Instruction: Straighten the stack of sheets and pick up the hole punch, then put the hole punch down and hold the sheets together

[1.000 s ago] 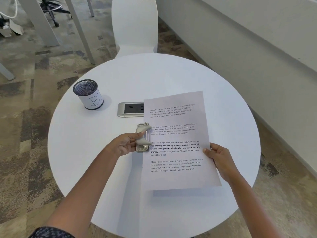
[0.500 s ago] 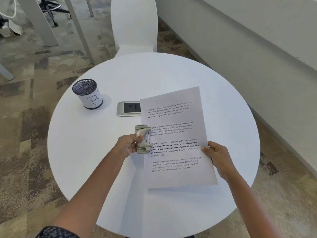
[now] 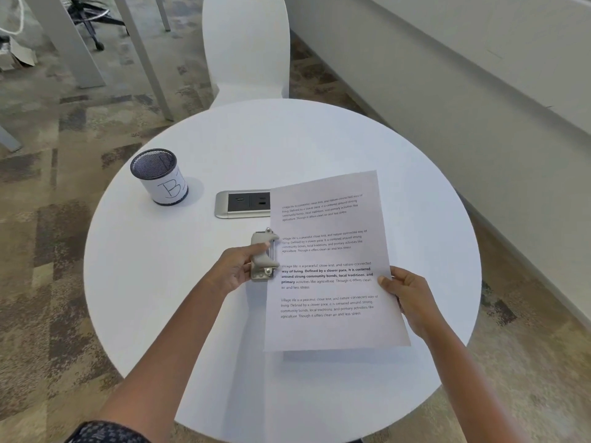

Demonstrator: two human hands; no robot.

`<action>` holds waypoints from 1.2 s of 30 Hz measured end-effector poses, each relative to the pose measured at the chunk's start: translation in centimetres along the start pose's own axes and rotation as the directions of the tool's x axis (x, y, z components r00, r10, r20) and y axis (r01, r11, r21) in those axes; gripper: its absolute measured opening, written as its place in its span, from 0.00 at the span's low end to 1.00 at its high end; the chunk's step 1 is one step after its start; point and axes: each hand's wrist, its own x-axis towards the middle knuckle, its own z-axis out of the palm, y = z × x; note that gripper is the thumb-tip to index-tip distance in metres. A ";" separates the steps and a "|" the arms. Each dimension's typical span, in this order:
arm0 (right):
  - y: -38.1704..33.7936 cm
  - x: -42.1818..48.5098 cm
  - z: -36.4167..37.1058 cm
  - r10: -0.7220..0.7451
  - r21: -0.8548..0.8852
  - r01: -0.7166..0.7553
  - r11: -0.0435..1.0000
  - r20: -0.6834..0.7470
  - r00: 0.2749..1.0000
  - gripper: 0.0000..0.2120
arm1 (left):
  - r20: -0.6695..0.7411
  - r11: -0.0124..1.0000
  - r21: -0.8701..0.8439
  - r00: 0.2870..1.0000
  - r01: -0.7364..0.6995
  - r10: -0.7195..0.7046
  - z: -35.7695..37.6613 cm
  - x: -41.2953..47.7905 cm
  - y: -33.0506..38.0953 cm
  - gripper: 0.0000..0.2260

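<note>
From the head view I see my left hand [image 3: 238, 270] curled round a metal punch [image 3: 263, 254], thumb lying along its grey lever, fingers wrapped under its left side. The punch sits at the left edge of the sheet [image 3: 332, 260], about halfway along that edge, with the paper's margin meeting its slot; whether the edge is fully inside I cannot tell. My right hand [image 3: 404, 295] pinches the sheet's right edge, thumb on top of the printed side, the other fingers hidden beneath. The sheet hangs above the table [image 3: 160, 298], tilted, casting a shadow below its near edge. It carries four blocks of print, one partly bold.

To the far left stands a mesh cup [image 3: 159, 176] marked with a "B" on a white label; its inside looks dark and I cannot make out any contents. Between cup and sheet a power outlet [image 3: 244, 204] is set into the tabletop, its right end covered by the paper. A white chair [image 3: 246, 46] stands beyond the table.
</note>
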 end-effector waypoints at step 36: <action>1.4 0.0 -4.3 0.041 0.182 -0.036 0.983 -0.023 0.999 0.42 | -0.179 0.987 -0.151 0.980 0.055 -0.082 -8.4 1.9 0.9 0.10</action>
